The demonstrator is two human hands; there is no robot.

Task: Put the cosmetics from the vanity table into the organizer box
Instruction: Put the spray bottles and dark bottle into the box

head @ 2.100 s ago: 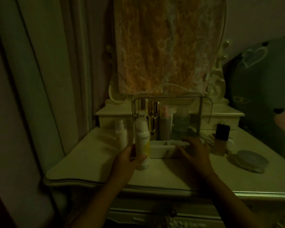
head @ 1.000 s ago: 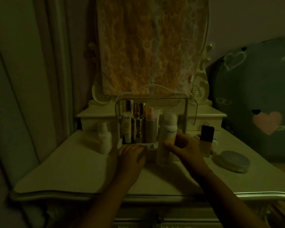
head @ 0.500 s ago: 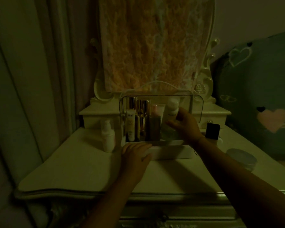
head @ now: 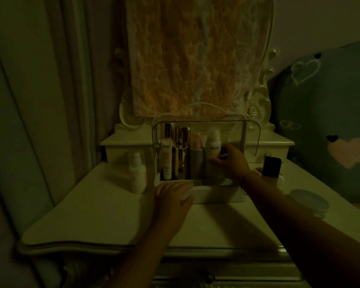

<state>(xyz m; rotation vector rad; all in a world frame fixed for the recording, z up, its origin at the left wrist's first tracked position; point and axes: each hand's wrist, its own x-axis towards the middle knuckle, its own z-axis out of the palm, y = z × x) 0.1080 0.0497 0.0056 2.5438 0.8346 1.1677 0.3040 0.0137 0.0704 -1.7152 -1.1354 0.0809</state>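
We see a pale vanity surface in dim light, with a patterned cloth hanging over the mirror frame at the far side. To the right lies dark bedding printed with hearts. At the far middle of the surface stands the organizer box, white at its base with a clear raised lid behind. Inside it, upright in a row from left to right, we make out a white tube, a gold bottle, a grey bottle with a pink top and a white bottle.

Our right hand reaches into the box, and its fingers and thumb pinch the white bottle at its right side. Our left hand lies flat with fingers spread, pressed against the near left corner of the box.

Left of the box, a white pump bottle stands alone on the surface. Right of the box stands a bottle with a black cap, and nearer on the right lies a round compact.
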